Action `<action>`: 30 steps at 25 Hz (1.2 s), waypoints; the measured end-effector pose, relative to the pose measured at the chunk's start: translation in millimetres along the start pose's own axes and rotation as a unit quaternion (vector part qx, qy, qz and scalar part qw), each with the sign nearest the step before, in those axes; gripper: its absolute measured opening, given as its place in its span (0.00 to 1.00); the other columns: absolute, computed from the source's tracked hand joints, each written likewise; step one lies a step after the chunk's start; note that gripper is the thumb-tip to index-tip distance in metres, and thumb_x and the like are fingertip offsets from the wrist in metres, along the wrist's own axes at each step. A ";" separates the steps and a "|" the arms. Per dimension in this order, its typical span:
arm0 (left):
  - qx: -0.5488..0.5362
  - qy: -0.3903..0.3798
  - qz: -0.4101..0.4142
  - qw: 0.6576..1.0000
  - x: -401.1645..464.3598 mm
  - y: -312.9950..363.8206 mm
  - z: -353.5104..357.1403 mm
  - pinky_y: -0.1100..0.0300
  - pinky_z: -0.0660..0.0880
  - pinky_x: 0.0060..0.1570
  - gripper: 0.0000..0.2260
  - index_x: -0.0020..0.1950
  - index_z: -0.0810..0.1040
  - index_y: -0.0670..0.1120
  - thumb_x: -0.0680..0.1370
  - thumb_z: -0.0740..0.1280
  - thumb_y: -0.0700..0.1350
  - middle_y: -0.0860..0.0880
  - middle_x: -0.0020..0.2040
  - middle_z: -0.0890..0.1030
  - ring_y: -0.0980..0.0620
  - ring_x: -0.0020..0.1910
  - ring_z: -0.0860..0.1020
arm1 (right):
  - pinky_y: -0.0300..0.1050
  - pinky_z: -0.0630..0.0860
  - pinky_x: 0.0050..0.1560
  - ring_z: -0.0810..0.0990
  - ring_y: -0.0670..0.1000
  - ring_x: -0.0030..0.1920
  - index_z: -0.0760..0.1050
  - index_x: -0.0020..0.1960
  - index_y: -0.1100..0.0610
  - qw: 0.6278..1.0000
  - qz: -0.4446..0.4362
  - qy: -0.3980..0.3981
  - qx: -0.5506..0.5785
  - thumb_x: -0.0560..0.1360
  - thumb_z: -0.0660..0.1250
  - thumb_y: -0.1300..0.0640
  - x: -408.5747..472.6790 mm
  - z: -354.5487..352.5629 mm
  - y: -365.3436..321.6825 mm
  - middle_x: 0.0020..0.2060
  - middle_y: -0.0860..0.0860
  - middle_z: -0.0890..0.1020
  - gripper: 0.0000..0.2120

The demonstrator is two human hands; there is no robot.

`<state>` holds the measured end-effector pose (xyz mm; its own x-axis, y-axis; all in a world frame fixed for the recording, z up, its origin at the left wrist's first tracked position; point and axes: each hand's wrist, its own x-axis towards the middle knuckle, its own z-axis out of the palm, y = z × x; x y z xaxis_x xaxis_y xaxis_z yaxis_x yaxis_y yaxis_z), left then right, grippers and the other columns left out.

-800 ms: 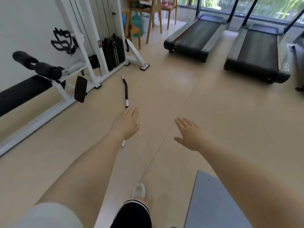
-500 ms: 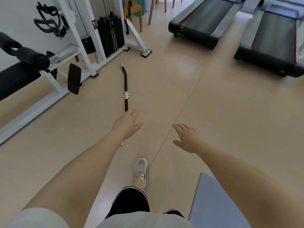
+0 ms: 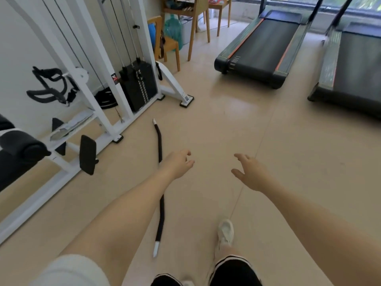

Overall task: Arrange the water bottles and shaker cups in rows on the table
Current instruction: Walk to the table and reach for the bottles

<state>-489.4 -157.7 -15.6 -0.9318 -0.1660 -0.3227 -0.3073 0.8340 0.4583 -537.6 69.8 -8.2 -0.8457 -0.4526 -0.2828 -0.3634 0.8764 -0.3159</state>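
Observation:
No water bottles or shaker cups show in the head view. My left hand (image 3: 177,164) is stretched out in front of me over the beige floor, fingers loosely curled and holding nothing. My right hand (image 3: 250,172) is held out beside it, fingers spread and holding nothing. A wooden table (image 3: 193,9) with chairs stands far ahead near the back wall; what lies on it is too small to tell.
A black padded bar (image 3: 159,182) lies on the floor under my left arm. A white cable weight machine (image 3: 132,83) and bench fill the left side. Two treadmills (image 3: 261,48) (image 3: 354,67) stand at the right. My white shoe (image 3: 225,234) is stepping forward.
I have walked forward; the grey mat at lower right has left view, the table and chairs have come into view ahead, and the bar now lies further under my left arm.

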 end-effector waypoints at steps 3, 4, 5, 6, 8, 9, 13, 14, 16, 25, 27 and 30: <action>-0.003 0.013 0.009 1.000 91.8 34.2 -21.1 0.53 0.73 0.53 0.18 0.66 0.68 0.45 0.78 0.60 0.50 0.45 0.57 0.77 0.45 0.55 0.75 | 0.52 0.67 0.65 0.67 0.57 0.69 0.58 0.72 0.58 1.000 -0.013 0.007 0.013 0.78 0.60 0.50 89.8 -35.7 35.4 0.69 0.57 0.69 0.26; -0.005 0.017 0.009 1.000 126.8 49.1 -29.0 0.53 0.73 0.54 0.18 0.66 0.68 0.45 0.78 0.59 0.49 0.45 0.57 0.77 0.45 0.55 0.75 | 0.52 0.67 0.66 0.67 0.58 0.69 0.58 0.72 0.58 1.000 -0.020 0.002 0.012 0.77 0.60 0.50 123.0 -52.0 50.3 0.69 0.57 0.69 0.27; -0.015 0.020 0.009 1.000 156.8 62.9 -36.9 0.52 0.73 0.54 0.18 0.67 0.67 0.46 0.78 0.59 0.48 0.45 0.58 0.77 0.45 0.55 0.75 | 0.53 0.67 0.66 0.67 0.58 0.69 0.58 0.72 0.58 1.000 -0.023 -0.004 0.011 0.77 0.60 0.50 152.6 -68.4 63.5 0.69 0.58 0.69 0.27; -0.028 0.022 0.006 0.999 185.0 77.2 -46.9 0.52 0.73 0.54 0.18 0.68 0.66 0.46 0.78 0.59 0.47 0.45 0.58 0.76 0.45 0.55 0.75 | 0.53 0.67 0.66 0.67 0.58 0.68 0.58 0.72 0.58 1.000 -0.025 -0.012 0.010 0.78 0.60 0.50 181.6 -87.0 75.4 0.69 0.58 0.69 0.26; -0.044 0.027 0.001 0.999 240.8 107.1 -69.3 0.53 0.73 0.55 0.19 0.69 0.65 0.46 0.79 0.59 0.46 0.44 0.59 0.76 0.44 0.56 0.75 | 0.52 0.67 0.66 0.68 0.58 0.68 0.58 0.72 0.58 0.999 -0.024 -0.022 0.009 0.78 0.59 0.51 237.9 -127.2 97.3 0.68 0.58 0.69 0.26; -0.046 0.042 0.002 0.998 274.5 121.5 -82.6 0.53 0.72 0.55 0.19 0.69 0.65 0.45 0.78 0.59 0.46 0.44 0.59 0.76 0.44 0.57 0.74 | 0.52 0.67 0.65 0.69 0.58 0.67 0.57 0.72 0.58 1.000 -0.020 -0.018 0.014 0.78 0.59 0.51 271.0 -148.7 108.2 0.69 0.58 0.69 0.26; -0.083 0.095 0.002 0.992 374.0 148.9 -129.3 0.54 0.71 0.57 0.17 0.66 0.68 0.45 0.78 0.59 0.45 0.45 0.59 0.76 0.46 0.60 0.73 | 0.52 0.68 0.64 0.70 0.58 0.65 0.59 0.71 0.57 0.996 0.012 -0.001 0.089 0.78 0.58 0.49 373.4 -204.8 126.7 0.67 0.57 0.71 0.25; -0.087 0.097 -0.004 0.992 399.4 148.1 -139.0 0.55 0.71 0.57 0.17 0.65 0.69 0.45 0.77 0.60 0.45 0.45 0.58 0.76 0.46 0.58 0.73 | 0.52 0.68 0.64 0.71 0.57 0.65 0.60 0.71 0.57 0.996 0.009 -0.007 0.089 0.78 0.58 0.48 400.1 -213.2 129.4 0.66 0.57 0.72 0.25; -0.095 0.097 -0.020 0.991 448.3 140.4 -155.8 0.55 0.72 0.55 0.16 0.65 0.70 0.45 0.77 0.60 0.45 0.46 0.56 0.76 0.47 0.56 0.74 | 0.50 0.68 0.63 0.71 0.56 0.65 0.61 0.70 0.57 0.998 -0.011 -0.016 0.067 0.78 0.58 0.47 451.7 -227.0 130.6 0.66 0.55 0.73 0.25; -0.082 0.069 -0.015 0.994 720.7 120.6 -271.5 0.55 0.71 0.54 0.17 0.67 0.67 0.44 0.79 0.58 0.45 0.45 0.62 0.74 0.45 0.58 0.75 | 0.51 0.71 0.62 0.73 0.57 0.63 0.62 0.69 0.56 0.997 -0.051 -0.023 -0.045 0.77 0.58 0.45 738.1 -324.8 123.4 0.65 0.55 0.74 0.25; -0.069 0.077 -0.001 0.995 778.1 127.2 -307.9 0.55 0.71 0.56 0.17 0.68 0.67 0.45 0.79 0.58 0.45 0.45 0.63 0.74 0.46 0.59 0.73 | 0.52 0.71 0.62 0.73 0.57 0.63 0.63 0.69 0.57 0.998 -0.056 -0.004 -0.040 0.77 0.59 0.45 795.3 -356.5 123.0 0.65 0.56 0.73 0.25; -0.062 0.104 0.023 0.992 852.5 139.5 -351.4 0.57 0.70 0.54 0.17 0.67 0.68 0.45 0.78 0.60 0.46 0.45 0.61 0.75 0.48 0.57 0.74 | 0.52 0.71 0.62 0.73 0.58 0.63 0.63 0.69 0.58 0.997 -0.070 0.018 -0.033 0.77 0.60 0.47 875.4 -398.2 125.2 0.65 0.56 0.73 0.25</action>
<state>-1394.6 -367.8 64.2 -0.9610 -0.2454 -0.1277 -0.2736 0.7740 0.5710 -1479.0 -151.2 65.3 -0.7975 -0.5663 -0.2079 -0.5031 0.8145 -0.2889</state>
